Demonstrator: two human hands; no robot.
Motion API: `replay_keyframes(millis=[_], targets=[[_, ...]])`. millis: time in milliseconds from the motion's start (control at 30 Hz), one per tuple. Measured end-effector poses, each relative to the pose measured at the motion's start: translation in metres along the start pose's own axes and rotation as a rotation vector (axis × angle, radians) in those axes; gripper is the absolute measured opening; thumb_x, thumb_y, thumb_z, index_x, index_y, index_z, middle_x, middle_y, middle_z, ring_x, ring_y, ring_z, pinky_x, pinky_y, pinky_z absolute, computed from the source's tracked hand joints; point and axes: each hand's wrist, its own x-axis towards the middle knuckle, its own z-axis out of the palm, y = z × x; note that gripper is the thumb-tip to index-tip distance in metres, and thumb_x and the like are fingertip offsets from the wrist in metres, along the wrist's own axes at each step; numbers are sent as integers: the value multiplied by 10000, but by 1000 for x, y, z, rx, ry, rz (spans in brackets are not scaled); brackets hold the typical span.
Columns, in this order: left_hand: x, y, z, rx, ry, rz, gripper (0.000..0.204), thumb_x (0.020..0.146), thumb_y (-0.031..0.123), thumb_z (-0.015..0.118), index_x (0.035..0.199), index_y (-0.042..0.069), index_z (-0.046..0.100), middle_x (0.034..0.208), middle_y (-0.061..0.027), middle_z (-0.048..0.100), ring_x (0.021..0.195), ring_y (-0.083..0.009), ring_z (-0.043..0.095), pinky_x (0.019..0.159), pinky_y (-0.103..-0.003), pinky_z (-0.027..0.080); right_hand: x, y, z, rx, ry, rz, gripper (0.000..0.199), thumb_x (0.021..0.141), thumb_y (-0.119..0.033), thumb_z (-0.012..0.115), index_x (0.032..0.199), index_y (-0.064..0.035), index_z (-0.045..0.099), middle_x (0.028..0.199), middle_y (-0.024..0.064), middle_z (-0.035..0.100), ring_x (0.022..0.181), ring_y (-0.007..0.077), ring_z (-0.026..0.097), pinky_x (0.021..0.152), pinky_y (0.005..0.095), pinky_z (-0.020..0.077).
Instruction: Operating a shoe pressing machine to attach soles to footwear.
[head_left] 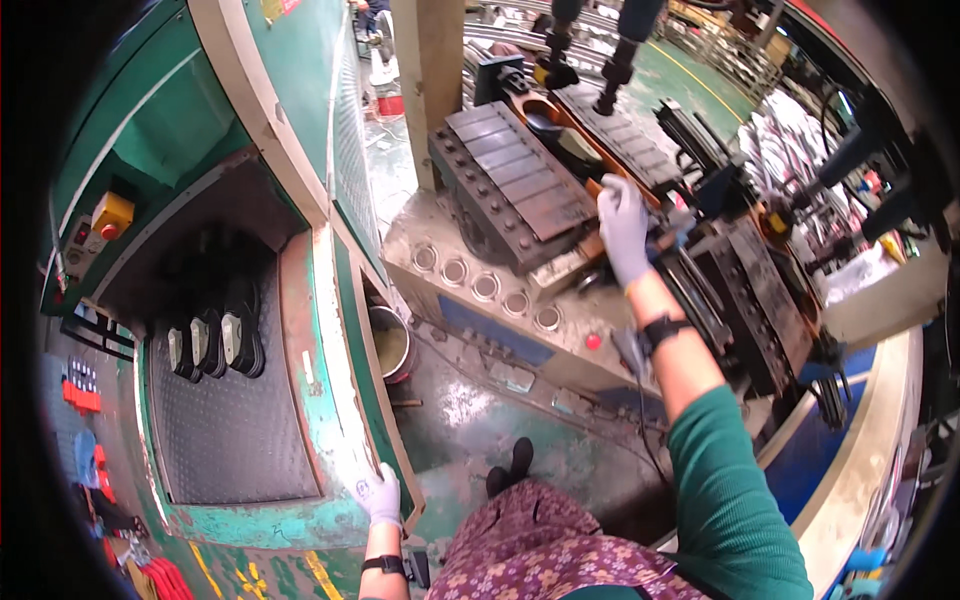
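Probably for balance, the left hand (378,494) rests loosely spread on the frame (340,430), while the right hand (624,228), grip unclear, meets the machine (520,170).

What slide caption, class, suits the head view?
Gloved right hand beside a bolted metal block, gloved left hand by a green cabinet.

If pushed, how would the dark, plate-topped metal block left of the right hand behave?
The metal block looks stiff and probably heavy, being thick metal with round studs along its side. Its broad, flat-topped shape makes rolling unlikely. The smooth-looking top plates might be slippery for the gloved right hand.
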Motion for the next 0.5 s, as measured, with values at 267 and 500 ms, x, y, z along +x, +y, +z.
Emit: replay_keyframes(millis=[267,500], targets=[[10,19,-9,94,-112,-22,789,734,149,651,1485,53,427,1537,-216,397,1466,-395,305,1218,-550,171,167,140,82,-533,-457,149,492,733,-315,777,1083,22,700,1053,261,718,987,401,701,867,447,559],[16,27,-4,106,-172,-55,806,706,169,652,1468,30,429,1512,-244,403,1443,-431,317,1206,-570,175,199,215,113,64,-633,364,448,663,-186,850,1060,-20,726,950,93,750,836,210,693,773,356,534]])
